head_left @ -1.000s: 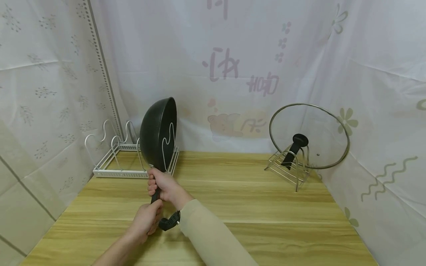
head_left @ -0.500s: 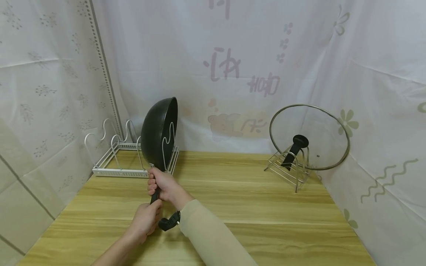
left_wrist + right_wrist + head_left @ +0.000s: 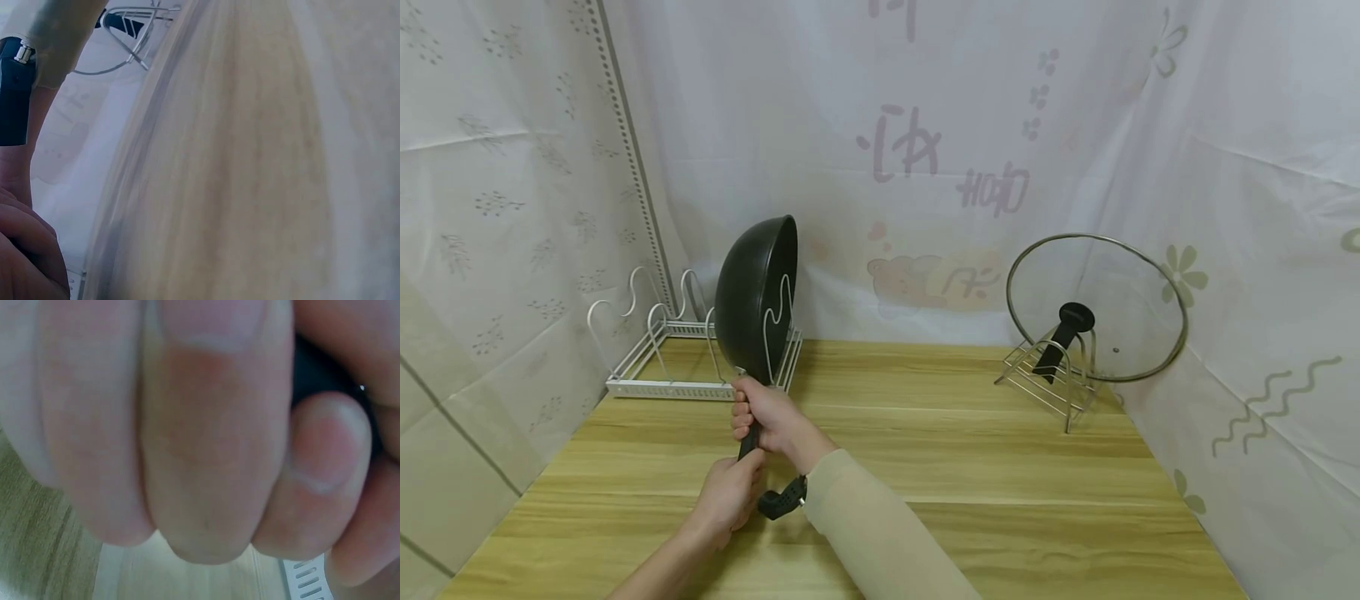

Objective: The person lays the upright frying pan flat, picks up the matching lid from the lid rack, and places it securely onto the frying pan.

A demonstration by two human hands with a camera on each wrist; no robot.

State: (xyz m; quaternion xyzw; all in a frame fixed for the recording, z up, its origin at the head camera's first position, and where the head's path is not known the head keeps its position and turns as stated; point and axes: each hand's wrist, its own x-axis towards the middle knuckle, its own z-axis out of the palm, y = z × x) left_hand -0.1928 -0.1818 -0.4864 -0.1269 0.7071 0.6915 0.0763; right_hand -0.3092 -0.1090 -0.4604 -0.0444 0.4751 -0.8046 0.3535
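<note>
Black and deep-bowled, the pan (image 3: pixel 741 300) stands on edge at the right end of the white wire rack (image 3: pixel 673 391), on the left of the wooden table (image 3: pixel 970 467), its hollow facing right and a wire loop crossing in front of it. Both your hands grasp its handle (image 3: pixel 747 444): your right hand (image 3: pixel 771 419) has its fingers wrapped around the part nearest the bowl, and your left hand (image 3: pixel 730 492) is curled around the lower end, just below. As far as the work goes, the pan looks to be within its slot, between two loops, but neither hand has let go; whether its weight rests on the rack's base or on your grip, you can't tell from here. Nor do these views settle whether you are setting it in or drawing it out. Well apart on the right, the glass lid (image 3: pixel 1123 312) leans upright in the small wire stand (image 3: pixel 1068 412), its black knob (image 3: pixel 1077 316) toward you, and neither hand is near it. What's left, I'd judge, is the pan's final position and your release.
</note>
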